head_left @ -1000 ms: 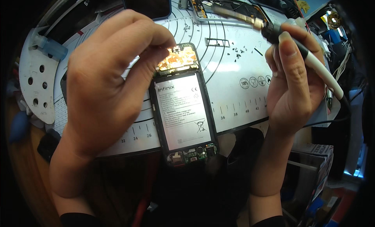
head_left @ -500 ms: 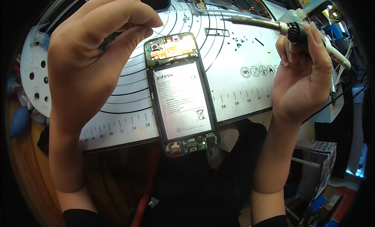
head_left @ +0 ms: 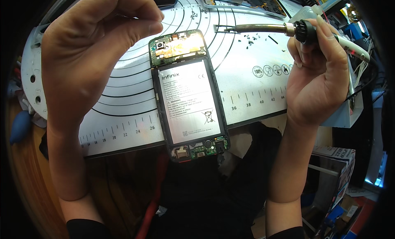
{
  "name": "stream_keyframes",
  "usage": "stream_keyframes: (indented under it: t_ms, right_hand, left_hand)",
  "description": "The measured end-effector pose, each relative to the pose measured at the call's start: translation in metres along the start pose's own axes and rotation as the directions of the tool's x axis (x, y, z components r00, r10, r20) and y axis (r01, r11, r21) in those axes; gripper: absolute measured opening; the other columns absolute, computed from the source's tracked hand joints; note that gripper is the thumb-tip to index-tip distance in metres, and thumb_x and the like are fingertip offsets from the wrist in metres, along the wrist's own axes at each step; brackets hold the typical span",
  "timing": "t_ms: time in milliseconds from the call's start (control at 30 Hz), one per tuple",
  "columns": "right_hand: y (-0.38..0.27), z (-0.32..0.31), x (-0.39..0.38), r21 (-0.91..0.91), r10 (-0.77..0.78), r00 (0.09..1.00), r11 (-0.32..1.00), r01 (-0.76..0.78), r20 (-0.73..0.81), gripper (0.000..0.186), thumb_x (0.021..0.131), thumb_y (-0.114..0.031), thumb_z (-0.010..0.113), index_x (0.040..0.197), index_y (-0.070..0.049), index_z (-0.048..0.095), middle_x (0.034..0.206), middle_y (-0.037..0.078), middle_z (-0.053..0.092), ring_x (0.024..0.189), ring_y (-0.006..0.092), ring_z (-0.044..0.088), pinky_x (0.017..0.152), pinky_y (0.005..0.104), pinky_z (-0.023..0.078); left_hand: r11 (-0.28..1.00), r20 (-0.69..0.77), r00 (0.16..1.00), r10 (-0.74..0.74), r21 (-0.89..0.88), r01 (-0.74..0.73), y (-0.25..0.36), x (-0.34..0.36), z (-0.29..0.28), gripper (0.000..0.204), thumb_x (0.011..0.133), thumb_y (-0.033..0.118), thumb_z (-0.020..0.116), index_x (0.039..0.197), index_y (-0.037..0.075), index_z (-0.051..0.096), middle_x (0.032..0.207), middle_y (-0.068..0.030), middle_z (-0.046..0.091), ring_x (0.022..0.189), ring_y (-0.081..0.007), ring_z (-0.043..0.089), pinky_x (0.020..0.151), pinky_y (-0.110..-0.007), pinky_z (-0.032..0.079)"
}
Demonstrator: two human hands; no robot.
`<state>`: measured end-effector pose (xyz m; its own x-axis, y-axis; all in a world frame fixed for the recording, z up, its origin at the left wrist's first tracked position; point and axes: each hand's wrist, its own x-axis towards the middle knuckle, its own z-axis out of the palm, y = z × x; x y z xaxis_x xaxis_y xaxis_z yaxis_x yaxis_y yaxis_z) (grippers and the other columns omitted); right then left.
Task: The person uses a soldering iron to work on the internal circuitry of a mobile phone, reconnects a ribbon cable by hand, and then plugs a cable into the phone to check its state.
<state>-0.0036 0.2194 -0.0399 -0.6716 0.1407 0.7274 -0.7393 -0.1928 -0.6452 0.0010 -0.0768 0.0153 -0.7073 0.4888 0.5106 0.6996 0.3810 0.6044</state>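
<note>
On the desk: phone open, iron up

Across the near edge lies the phone, insides bared, lower end jutting past the desk. Its frame carries the battery, upper board and lower board. I'd call this the iron-at-the-ready step; any touch to the boards calls for a steady phone and a tip kept off the battery.

Up beside the top end, the left grip has thumb and finger together; anything tiny between them, I can't tell. Out right, the right grip is clamped on the iron, tip over a card tray, contact unclear. Dark bits lie loose just beside it.

Further out: a silver shell holding dark parts; a translucent bottle, contents unreadable; a white box, seemingly with a slim tool at its mouth; a carton, contents hidden.
</note>
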Motion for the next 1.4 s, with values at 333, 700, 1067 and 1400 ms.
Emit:
stream_keyframes:
  t_ms: [333, 700, 1067, 1400]
  right_hand:
    - [0.002, 0.004, 0.000, 0.002, 0.072, 0.995, 0.997, -0.072, -0.062, 0.030, 0.096, -0.015, 0.057, 0.113, 0.008, 0.068, 0.092, 0.012, 0.070, 0.070, 0.0085, 0.052, 0.064, 0.0268, 0.038]
    - [-0.008, 0.019, -0.003, -0.158, 0.149, 0.983, 0.973, -0.165, -0.108, 0.026, 0.091, -0.012, 0.063, 0.107, 0.009, 0.068, 0.100, 0.013, 0.068, 0.078, 0.0148, 0.067, 0.074, 0.0246, 0.053]
    - [-0.010, 0.021, -0.003, -0.179, 0.145, 0.988, 0.975, -0.135, 0.050, 0.025, 0.089, -0.010, 0.064, 0.104, 0.009, 0.068, 0.102, 0.013, 0.066, 0.081, 0.0130, 0.064, 0.072, 0.0224, 0.048]
    - [-0.007, 0.023, -0.003, -0.227, 0.155, 0.988, 0.963, -0.144, 0.028, 0.022, 0.090, -0.009, 0.065, 0.104, 0.008, 0.068, 0.098, 0.009, 0.066, 0.077, 0.0097, 0.060, 0.070, 0.0207, 0.043]
  left_hand:
    - [0.988, 0.016, 1.000, 0.007, 0.157, -0.009, -0.002, -0.002, -0.002, 0.014, 0.090, -0.013, 0.061, 0.102, -0.008, 0.065, 0.101, -0.0110, 0.067, 0.096, -0.0156, 0.064, 0.088, -0.026, 0.053]
    - [0.908, 0.099, 0.978, 0.183, 0.364, -0.207, 0.009, 0.009, 0.020, 0.009, 0.084, -0.009, 0.068, 0.092, -0.004, 0.067, 0.089, -0.0079, 0.065, 0.082, -0.0152, 0.063, 0.073, -0.025, 0.050]
    - [0.901, 0.067, 0.981, 0.182, 0.388, -0.194, 0.003, 0.001, 0.032, 0.011, 0.080, -0.008, 0.069, 0.087, -0.002, 0.064, 0.086, -0.0074, 0.065, 0.076, -0.0158, 0.063, 0.069, -0.026, 0.051]
    - [0.838, 0.096, 0.969, 0.227, 0.488, -0.244, 0.006, 0.001, 0.036, 0.014, 0.078, -0.007, 0.070, 0.087, 0.000, 0.063, 0.086, -0.0077, 0.063, 0.071, -0.0204, 0.063, 0.065, -0.028, 0.051]
